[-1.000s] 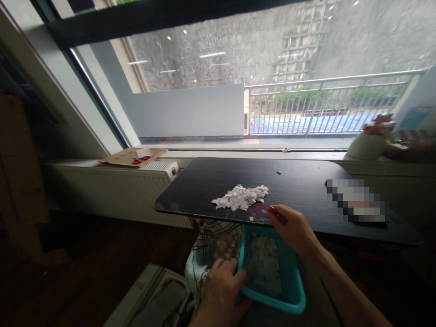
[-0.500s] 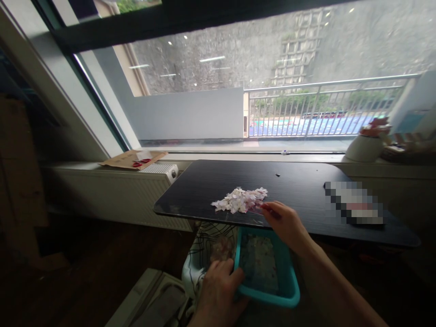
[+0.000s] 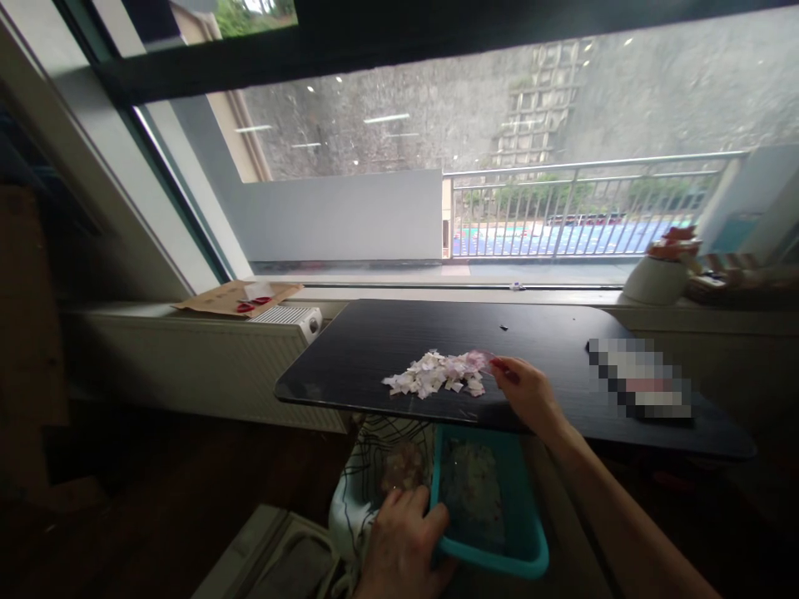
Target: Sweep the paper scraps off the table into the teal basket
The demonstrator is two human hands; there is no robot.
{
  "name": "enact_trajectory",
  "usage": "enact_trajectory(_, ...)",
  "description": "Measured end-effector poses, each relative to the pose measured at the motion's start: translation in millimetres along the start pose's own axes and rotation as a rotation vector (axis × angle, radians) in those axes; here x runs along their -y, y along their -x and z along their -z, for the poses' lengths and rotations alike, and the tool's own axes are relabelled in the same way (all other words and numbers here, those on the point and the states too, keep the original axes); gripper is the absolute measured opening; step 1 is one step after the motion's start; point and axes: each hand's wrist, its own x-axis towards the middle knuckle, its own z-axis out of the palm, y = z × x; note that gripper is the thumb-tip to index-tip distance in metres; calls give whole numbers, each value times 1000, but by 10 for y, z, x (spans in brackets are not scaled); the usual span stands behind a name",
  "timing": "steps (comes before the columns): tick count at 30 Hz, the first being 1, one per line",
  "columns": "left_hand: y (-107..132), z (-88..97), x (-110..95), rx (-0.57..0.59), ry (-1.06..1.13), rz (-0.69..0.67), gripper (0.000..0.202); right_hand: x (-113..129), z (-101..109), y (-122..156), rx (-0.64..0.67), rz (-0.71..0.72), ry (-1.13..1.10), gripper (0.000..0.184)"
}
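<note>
A loose pile of small white paper scraps (image 3: 428, 374) lies near the front edge of the black tabletop (image 3: 374, 329). At the pile's right end, my right hand (image 3: 528, 395) is closed in a pinch on a thin, clear pinkish plastic piece (image 3: 479, 359); its exact kind is unclear. Below the table edge sits a turquoise basin (image 3: 540, 532) with pale scraps (image 3: 474, 487) inside. My left hand (image 3: 405, 537) is closed on the basin's left rim, the thumb over it. Just past its fingers rests a clear bag-like thing (image 3: 403, 467) with brownish bits.
A pixelated flat object (image 3: 642, 378) lies on the table's right side. Red-handled scissors (image 3: 253, 305) rest on brown paper (image 3: 205, 299) above the radiator (image 3: 187, 358). A white pot (image 3: 655, 279) stands on the windowsill. Patterned cloth (image 3: 355, 474) lies left of the basin.
My right hand has shifted slightly up and right with the plastic piece, from the pile's front to its right end. My left hand stays at the basin rim. The view has tilted slightly.
</note>
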Motion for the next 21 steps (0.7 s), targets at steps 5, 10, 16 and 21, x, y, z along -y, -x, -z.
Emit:
enact_trajectory(5,17,4,2,-12,-37,9,18,132,-119,70,73,45,-18,30)
enact_trajectory(10,21,38,-29,-7,-60,-2,17,37,102,200,25,-14,25,29)
enact_trajectory(16,3,19,-41,17,-77,14,19,12,252,289,-1,-32,84,29)
enact_trajectory(21,10,5,24,50,-57,4,18,146,202,340,49,-5,56,27)
